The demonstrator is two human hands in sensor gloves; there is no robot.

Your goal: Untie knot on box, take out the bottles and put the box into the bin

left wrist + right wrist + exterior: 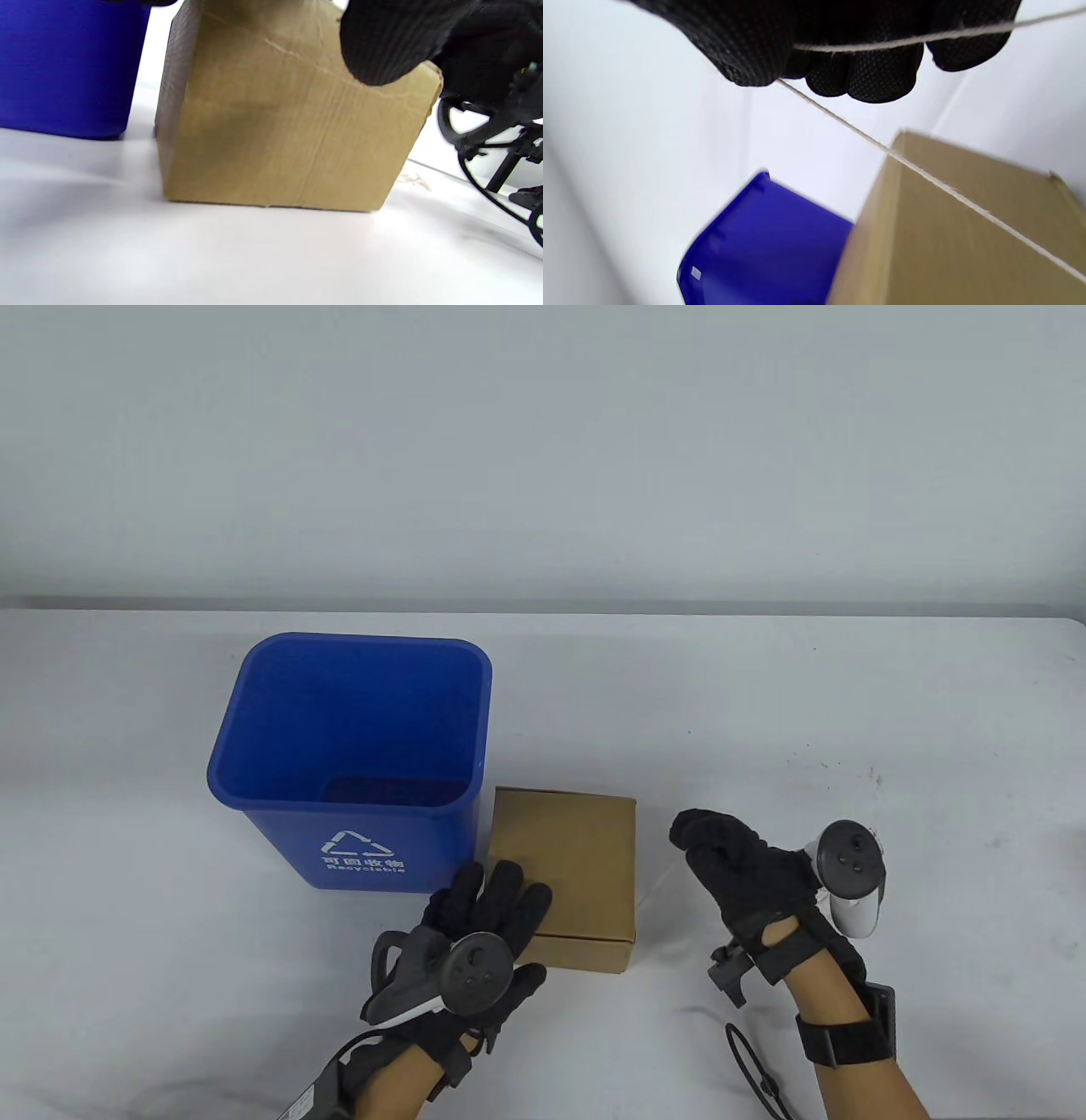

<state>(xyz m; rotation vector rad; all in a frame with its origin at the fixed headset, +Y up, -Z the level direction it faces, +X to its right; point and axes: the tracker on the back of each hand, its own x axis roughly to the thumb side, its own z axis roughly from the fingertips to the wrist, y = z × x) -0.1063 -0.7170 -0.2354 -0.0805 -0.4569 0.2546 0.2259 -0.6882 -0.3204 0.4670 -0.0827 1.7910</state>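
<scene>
Between the two gloved hands, just right of the bin: plain brown cardboard box, closed, standing flat on the white table, no bottles showing. Thin pale string running taut from the box's top edge up into the curled fingers of the right hand, pinched there, a second strand crossing the same fingers; in the table view only a faint pale line beside the box's right side. Right hand raised off the table, just right of the box and apart from it, white and grey tracker strapped to its back, black wrist strap and a dangling black cord below it. On the other side of the grip, left hand laid on the box's near left corner, fingers straight and close together, pressing flat on the cardboard rather than curling round it; in the left wrist view one black fingertip against the upper edge of the box's near face. Grey tracker on the back of that hand as well. Farther left of the held string, nearly touching the box's left side: blue square plastic recycling bin, upright, white recycling symbol and lettering on its near wall, dark floor visible inside. Beyond everything, plain pale wall.
</scene>
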